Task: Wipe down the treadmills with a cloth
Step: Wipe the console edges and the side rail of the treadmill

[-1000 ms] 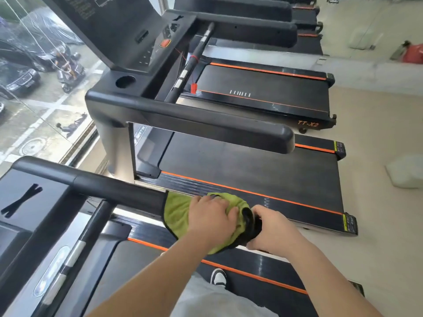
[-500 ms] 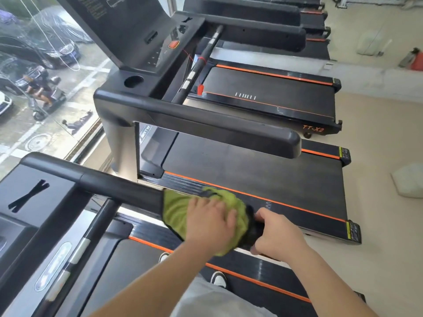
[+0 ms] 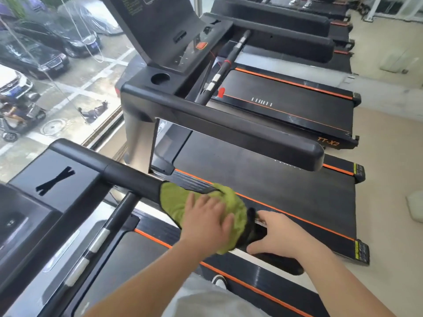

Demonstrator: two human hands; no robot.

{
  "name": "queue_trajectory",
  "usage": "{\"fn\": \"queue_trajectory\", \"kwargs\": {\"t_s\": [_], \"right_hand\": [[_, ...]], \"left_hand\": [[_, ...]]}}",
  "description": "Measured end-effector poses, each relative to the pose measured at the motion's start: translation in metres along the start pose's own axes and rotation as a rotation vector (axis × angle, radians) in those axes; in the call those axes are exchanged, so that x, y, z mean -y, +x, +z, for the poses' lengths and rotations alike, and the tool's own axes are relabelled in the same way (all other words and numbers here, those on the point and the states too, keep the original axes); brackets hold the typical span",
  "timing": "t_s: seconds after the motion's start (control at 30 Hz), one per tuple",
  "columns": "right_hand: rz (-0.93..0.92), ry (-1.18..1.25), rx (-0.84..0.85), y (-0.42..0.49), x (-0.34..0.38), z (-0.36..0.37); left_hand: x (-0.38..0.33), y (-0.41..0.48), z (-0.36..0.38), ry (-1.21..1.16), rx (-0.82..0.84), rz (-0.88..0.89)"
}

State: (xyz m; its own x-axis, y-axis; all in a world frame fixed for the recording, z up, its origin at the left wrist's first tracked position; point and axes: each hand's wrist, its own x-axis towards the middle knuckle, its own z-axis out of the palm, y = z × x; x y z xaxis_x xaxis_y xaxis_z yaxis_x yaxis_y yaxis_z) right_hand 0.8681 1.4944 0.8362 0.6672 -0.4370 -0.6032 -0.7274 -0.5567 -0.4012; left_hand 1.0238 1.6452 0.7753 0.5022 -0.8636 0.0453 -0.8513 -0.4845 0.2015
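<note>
Your left hand [image 3: 206,221] lies on top of the green cloth [image 3: 170,202], fingers bent over it and thumb along its right side, clasping it against the rail [image 3: 132,177] of the nearest treadmill [image 3: 57,179]. The cloth is wrapped round the rail near its free end, and a fold of it bulges out to the right of your thumb.

Your right hand [image 3: 278,234] is just beside the cloth, at the tip of the rail, its fingers spread and mostly straight, thumb low and forefinger high, holding nothing. You cannot tell from here whether it touches the rail's end.

To the left of the rail sits the treadmill's flat black console with an X-shaped mark [image 3: 55,180]. Below the rail a thinner bar [image 3: 100,236] with silver bands runs down toward you. The toe of your shoe [image 3: 219,281] shows on the deck beneath your arms, by an orange stripe [image 3: 256,288].

Beyond the rail stands a second treadmill [image 3: 263,186], its own arm [image 3: 229,126] stretching right. More treadmills line up behind it. Through the window [image 3: 68,92] on the left you see parked cars [image 3: 34,53] and scooters.
</note>
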Motion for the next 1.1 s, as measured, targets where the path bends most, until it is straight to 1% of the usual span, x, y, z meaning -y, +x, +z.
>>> {"fn": "queue_trajectory", "kwargs": {"t_s": [0.07, 0.1, 0.13, 0.17, 0.27, 0.33, 0.37, 0.4, 0.47, 0.53, 0.57, 0.6, 0.63, 0.7, 0.73, 0.8, 0.83, 0.87, 0.93, 1.0, 1.03, 1.1], "right_hand": [[-0.02, -0.006, 0.006, 0.009, 0.015, 0.001], [-0.035, -0.017, 0.009, 0.014, 0.023, 0.001], [-0.048, -0.022, 0.008, 0.018, 0.031, 0.001], [-0.063, -0.026, 0.003, 0.023, 0.04, 0.002], [-0.081, -0.023, -0.002, 0.036, 0.071, 0.001], [-0.099, 0.008, 0.008, 0.045, 0.095, 0.001], [-0.113, 0.002, 0.012, 0.051, 0.106, 0.003], [-0.122, -0.017, 0.017, 0.057, 0.117, 0.005], [-0.129, -0.055, 0.02, 0.071, 0.137, 0.009], [-0.111, -0.115, 0.012, 0.081, 0.155, 0.009], [-0.111, -0.144, 0.008, 0.086, 0.163, 0.008], [-0.117, -0.164, 0.008, 0.09, 0.17, 0.007], [-0.128, -0.178, 0.013, 0.093, 0.175, 0.007], [-0.137, -0.199, 0.023, 0.097, 0.186, 0.007], [-0.132, -0.206, 0.027, 0.098, 0.191, 0.008], [-0.111, -0.223, 0.025, 0.101, 0.195, 0.014], [-0.105, -0.238, 0.017, 0.101, 0.196, 0.017], [-0.099, -0.248, 0.002, 0.101, 0.196, 0.021], [-0.105, -0.251, -0.044, 0.101, 0.194, 0.026], [-0.1, -0.249, -0.058, 0.102, 0.193, 0.027], [-0.093, -0.243, -0.059, 0.101, 0.193, 0.026], [-0.068, -0.197, -0.05, 0.1, 0.194, 0.024]], "left_hand": [[0.017, -0.003, -0.003, -0.06, 0.034, 0.149], [0.034, 0.001, -0.008, -0.06, 0.06, 0.184], [0.053, 0.007, -0.013, -0.04, 0.087, 0.177], [0.072, 0.013, -0.018, -0.004, 0.108, 0.117], [0.129, 0.028, -0.038, 0.084, 0.109, -0.184], [0.14, 0.028, -0.043, 0.095, 0.104, -0.295], [0.137, 0.026, -0.044, 0.089, 0.106, -0.313], [0.13, 0.021, -0.043, 0.072, 0.102, -0.29], [0.124, 0.007, -0.039, 0.034, 0.061, -0.127], [0.144, 0.004, -0.044, -0.013, 0.059, 0.046], [0.161, 0.01, -0.05, -0.013, 0.07, 0.082], [0.179, 0.019, -0.056, 0.012, 0.09, 0.069], [0.196, 0.032, -0.062, 0.056, 0.115, 0.007], [0.228, 0.057, -0.076, 0.134, 0.217, -0.183], [0.238, 0.067, -0.08, 0.156, 0.245, -0.259], [0.242, 0.076, -0.082, 0.175, 0.272, -0.33], [0.238, 0.075, -0.081, 0.176, 0.287, -0.327], [0.231, 0.071, -0.079, 0.176, 0.297, -0.285], [0.218, 0.056, -0.081, 0.154, 0.299, -0.128], [0.226, 0.057, -0.09, 0.139, 0.389, -0.042], [0.233, 0.066, -0.094, 0.145, 0.452, -0.047], [0.242, 0.09, -0.098, 0.172, 0.578, -0.156]]}}
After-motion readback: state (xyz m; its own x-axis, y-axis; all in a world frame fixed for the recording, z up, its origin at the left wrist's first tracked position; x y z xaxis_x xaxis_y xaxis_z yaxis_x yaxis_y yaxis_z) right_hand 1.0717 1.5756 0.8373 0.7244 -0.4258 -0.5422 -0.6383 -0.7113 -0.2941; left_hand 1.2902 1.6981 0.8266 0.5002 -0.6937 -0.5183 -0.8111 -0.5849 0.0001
